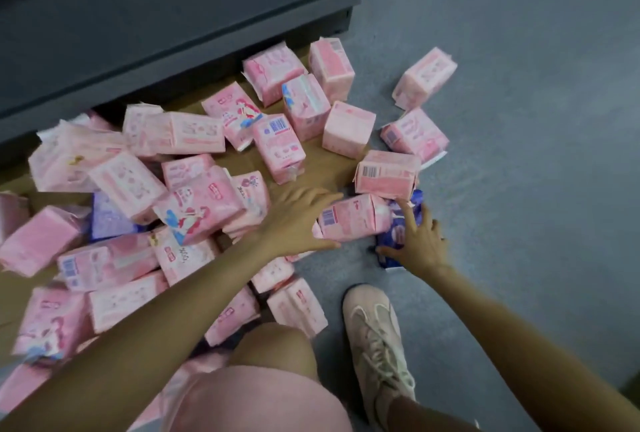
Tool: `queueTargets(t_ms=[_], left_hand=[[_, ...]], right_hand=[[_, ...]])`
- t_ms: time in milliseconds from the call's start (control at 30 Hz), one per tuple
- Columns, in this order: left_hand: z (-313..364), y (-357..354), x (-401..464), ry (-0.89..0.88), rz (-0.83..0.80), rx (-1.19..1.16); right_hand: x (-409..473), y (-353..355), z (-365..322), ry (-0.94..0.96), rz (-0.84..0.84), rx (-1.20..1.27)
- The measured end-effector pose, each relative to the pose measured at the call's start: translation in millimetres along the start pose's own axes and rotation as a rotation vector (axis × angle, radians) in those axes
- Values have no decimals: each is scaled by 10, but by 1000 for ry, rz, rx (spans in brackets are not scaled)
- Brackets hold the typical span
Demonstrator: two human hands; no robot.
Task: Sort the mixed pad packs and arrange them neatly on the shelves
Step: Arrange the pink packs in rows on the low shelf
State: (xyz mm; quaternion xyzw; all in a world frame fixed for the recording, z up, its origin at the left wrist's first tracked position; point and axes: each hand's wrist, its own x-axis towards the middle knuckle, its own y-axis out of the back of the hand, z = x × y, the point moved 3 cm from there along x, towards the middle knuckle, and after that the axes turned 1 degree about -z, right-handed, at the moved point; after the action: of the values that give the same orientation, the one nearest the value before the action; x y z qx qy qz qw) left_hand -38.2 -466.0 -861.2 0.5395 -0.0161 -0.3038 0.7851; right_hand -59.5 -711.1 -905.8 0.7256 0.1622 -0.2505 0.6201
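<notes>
Grey floor [519, 120] carries flattened brown cardboard [322, 168] strewn with pink pad packs [194, 134]. At centre, left hand [298, 220], fingers spread, rests against the end of one pink pack [353, 218]. Just at 3 o'clock of it, right hand [417, 241], fingers splayed, presses a blue pack [398, 224] lying on the floor. Dark shelf [156, 16] stands at 11 o'clock. A pale sneaker [377, 345] sits at 6 o'clock.
</notes>
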Motion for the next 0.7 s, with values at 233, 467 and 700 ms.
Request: queueTargets(t_ms=[233,467,700], left_hand=[[314,-262,335,-49,175,15],[130,-148,257,200,216,-89],[-177,292,-315,205,483,-171]], right_hand=[[-107,85,81,45,130,94],[-642,915,76,213,328,595],[-522,957,-987,623,281,380]])
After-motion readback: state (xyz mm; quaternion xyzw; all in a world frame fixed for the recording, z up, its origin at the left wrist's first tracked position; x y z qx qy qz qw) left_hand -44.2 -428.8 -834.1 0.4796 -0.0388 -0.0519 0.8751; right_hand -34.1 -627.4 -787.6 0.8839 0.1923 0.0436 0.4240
